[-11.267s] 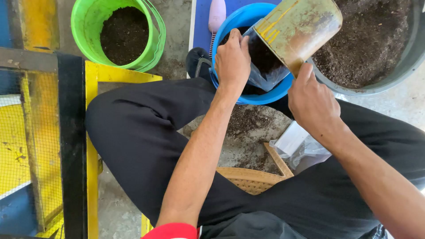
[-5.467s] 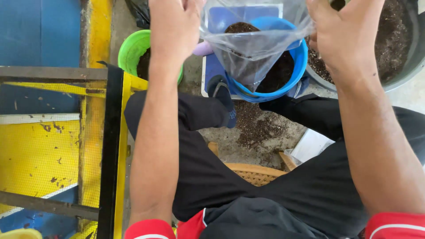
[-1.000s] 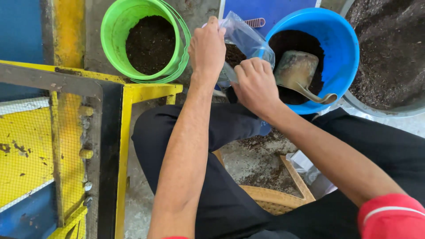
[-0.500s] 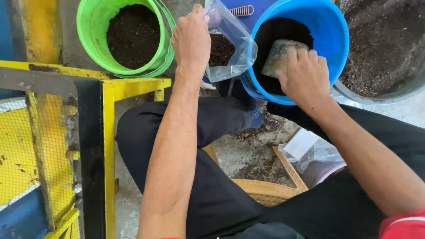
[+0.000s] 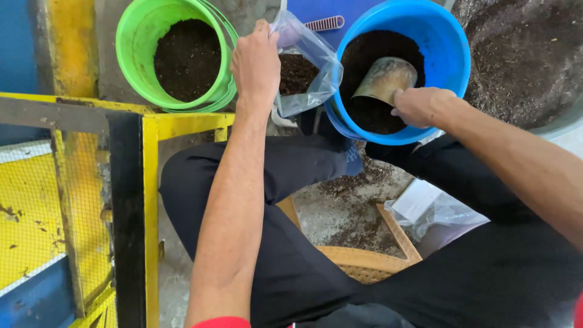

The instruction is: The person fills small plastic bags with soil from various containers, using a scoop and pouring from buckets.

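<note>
My left hand (image 5: 257, 67) holds a clear plastic bag (image 5: 303, 73) by its rim; the bag hangs open, partly filled with dark soil, between the two buckets. My right hand (image 5: 423, 104) grips the handle end of a dull metal scoop (image 5: 384, 79) that is dug into the soil inside the blue bucket (image 5: 452, 67). A green bucket (image 5: 130, 54) with soil stands to the left of the bag.
A large grey tub (image 5: 546, 115) of soil fills the top right. A yellow metal frame (image 5: 149, 182) with mesh stands at left. My black-trousered legs are crossed on a woven seat (image 5: 364, 264). Spilled soil and spare clear bags (image 5: 437, 212) lie on the floor.
My right hand has left the bag, reached into the blue bucket and gripped the scoop, pushing it into the soil. My left hand keeps holding the bag open.
</note>
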